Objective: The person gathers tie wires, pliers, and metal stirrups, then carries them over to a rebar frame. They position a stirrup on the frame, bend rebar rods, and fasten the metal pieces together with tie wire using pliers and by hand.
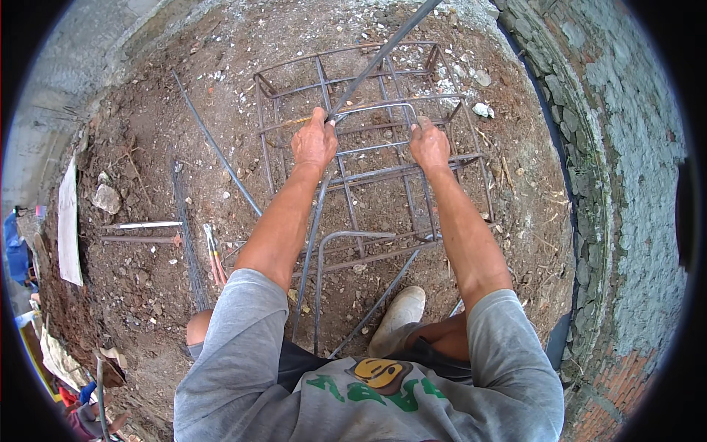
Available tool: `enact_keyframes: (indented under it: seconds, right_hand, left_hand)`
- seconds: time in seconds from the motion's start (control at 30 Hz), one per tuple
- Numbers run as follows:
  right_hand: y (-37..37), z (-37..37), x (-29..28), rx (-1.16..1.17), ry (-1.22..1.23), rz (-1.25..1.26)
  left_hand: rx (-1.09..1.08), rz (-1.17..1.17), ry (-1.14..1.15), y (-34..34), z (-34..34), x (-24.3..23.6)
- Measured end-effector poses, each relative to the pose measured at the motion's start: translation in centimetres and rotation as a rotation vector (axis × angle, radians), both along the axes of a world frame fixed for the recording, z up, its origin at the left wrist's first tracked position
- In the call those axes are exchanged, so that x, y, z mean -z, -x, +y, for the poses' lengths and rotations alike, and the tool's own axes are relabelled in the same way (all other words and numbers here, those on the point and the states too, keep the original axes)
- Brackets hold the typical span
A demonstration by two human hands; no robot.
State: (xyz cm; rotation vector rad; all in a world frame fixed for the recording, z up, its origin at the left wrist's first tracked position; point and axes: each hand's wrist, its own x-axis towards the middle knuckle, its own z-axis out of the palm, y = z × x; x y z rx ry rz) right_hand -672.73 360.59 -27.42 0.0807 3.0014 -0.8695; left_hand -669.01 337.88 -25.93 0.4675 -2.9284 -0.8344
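A rebar cage [355, 214] of crossed brown steel bars lies on the dirt before me. Over it, both hands hold a grey bent steel bar [375, 105]. My left hand [314, 140] is closed round its left end, where a long dark rod [390, 48] slants up and away to the far right; whether the two are one piece I cannot tell. My right hand [428, 144] grips the bar at its right-hand bend, where it turns down toward me. Near my knees, another bent steel bar [319, 272] leans across the cage's near side.
Red-handled pincers [216, 258] and a bundle of thin wire [190, 243] lie to the left. A loose rod [217, 151] reaches toward my left forearm. A stone-edged wall [626, 147] borders the right side. Another person [92, 420] is partly visible at the lower left.
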Motion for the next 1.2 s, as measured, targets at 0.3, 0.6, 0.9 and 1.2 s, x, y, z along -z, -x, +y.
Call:
enact_keyframes:
  seconds: [0.3,0.6,0.9,1.2]
  right_hand:
    - [-0.1,-3.4,-13.0,-0.412,0.469,0.264]
    - [-2.0,-5.4,-14.8,-0.342,0.767,-0.081]
    - [-1.7,-6.0,-14.6,-0.264,0.640,0.099]
    - [-0.6,-8.8,-16.0,-0.297,0.402,0.153]
  left_hand:
    - [0.042,-0.057,0.060,0.0,-0.8,-0.2]
    - [0.014,-0.012,0.004,-0.1,-0.6,0.4]
    - [-0.066,0.224,-0.460,-1.1,-1.7,5.1]
    - [-0.080,0.098,-0.918,-2.4,-2.0,3.6]
